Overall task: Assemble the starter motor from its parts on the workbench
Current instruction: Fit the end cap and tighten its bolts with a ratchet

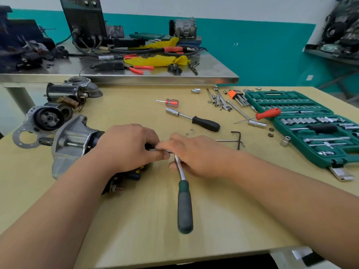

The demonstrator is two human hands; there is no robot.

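- 1 starter motor (71,144): on its side, left-centre of your workbench (136,220); your left hand (128,146) grips its dark body.
- 1 ratchet (184,202): your right hand (194,154) is closed round its head, green handle towards you.
- 1 socket case (318,162): open, far right.

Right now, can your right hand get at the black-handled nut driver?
Probably yes: the black-handled nut driver lies just beyond the right hand across bare table, though that hand grips the ratchet.

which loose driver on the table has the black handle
The long nut driver mid-table. The stubby screwdriver beyond it has a clear red handle; the pick on the green case, solid red.
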